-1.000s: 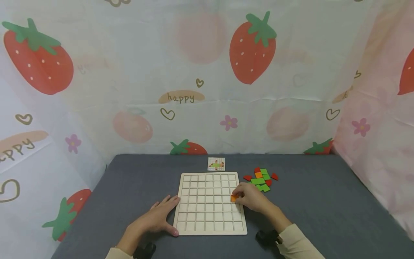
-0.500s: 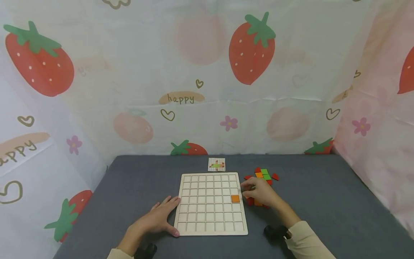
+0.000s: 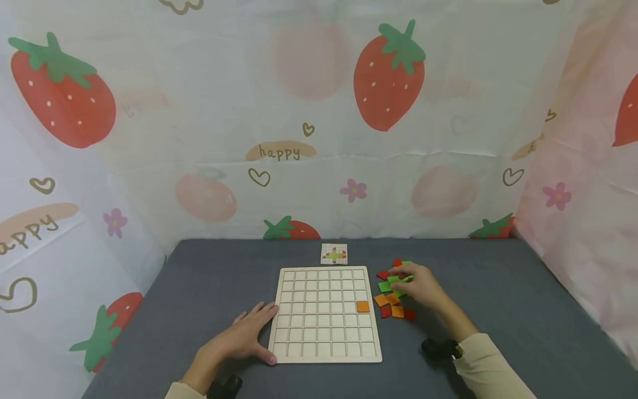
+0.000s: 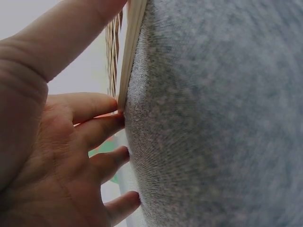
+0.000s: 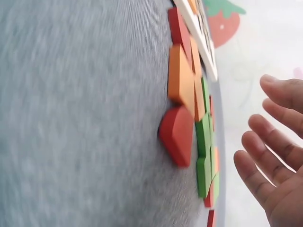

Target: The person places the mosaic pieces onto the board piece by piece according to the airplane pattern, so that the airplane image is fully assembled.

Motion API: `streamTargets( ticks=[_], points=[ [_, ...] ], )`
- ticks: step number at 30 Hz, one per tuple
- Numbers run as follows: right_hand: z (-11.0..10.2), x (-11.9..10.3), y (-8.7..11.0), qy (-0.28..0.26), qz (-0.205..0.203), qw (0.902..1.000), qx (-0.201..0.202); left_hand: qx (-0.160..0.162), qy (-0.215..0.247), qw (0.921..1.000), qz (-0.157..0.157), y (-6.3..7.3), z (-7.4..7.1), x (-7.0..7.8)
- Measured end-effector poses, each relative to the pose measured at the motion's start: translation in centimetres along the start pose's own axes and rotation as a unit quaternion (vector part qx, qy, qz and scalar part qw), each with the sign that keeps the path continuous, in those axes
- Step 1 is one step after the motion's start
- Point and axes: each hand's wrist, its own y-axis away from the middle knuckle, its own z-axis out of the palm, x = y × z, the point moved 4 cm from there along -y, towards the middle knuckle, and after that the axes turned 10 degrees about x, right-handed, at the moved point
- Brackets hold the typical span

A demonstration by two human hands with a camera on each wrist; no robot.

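Observation:
My left hand (image 3: pixel 244 335) rests at the left edge of a pale wooden grid board (image 3: pixel 324 320), fingers spread. In the left wrist view, its fingertips (image 4: pixel 116 118) touch the board's edge and the grey cloth. One orange square tile (image 3: pixel 363 306) lies in a cell of the board's rightmost column. Above a cluster of loose tiles to the right of the board is my right hand (image 3: pixel 423 285), partly hiding green tiles (image 3: pixel 385 287). The right wrist view shows its fingers apart with nothing between them. Near it lie orange tiles (image 5: pixel 180 78) and a rounded red tile (image 5: pixel 177 135).
A small pattern card (image 3: pixel 334 254) lies behind the board on the grey table (image 3: pixel 224 277). Several red tiles (image 3: pixel 386 312) sit at the cluster's edges. A strawberry-print curtain (image 3: pixel 319 199) stands behind the table and along its sides.
My right hand let go of the orange tile, leaving it on the board, and moved right over the loose tiles. Orange and red tiles at the near end came into view. The left hand stayed put.

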Motion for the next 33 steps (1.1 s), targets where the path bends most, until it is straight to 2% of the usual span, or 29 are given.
streamTargets(
  ticks=[7,16,25,33],
  points=[
    [-1.1,1.8,-0.4,-0.001,0.005,0.9998,0.02,-0.004,0.01,0.9998,0.015,0.3,-0.2,0.1],
    [-2.8,3.7,-0.7,-0.047,0.038,0.9958,0.069,0.004,0.027,0.9994,0.02,0.5,-0.1,0.0],
    [-3.7,5.0,-1.0,-0.037,0.054,0.9943,0.083,0.004,0.028,0.9993,0.024,0.5,-0.2,0.0],
    [-4.1,6.0,-1.2,-0.018,0.077,0.9944,0.07,0.004,0.022,0.9995,0.022,0.4,-0.2,0.1]
  ],
)
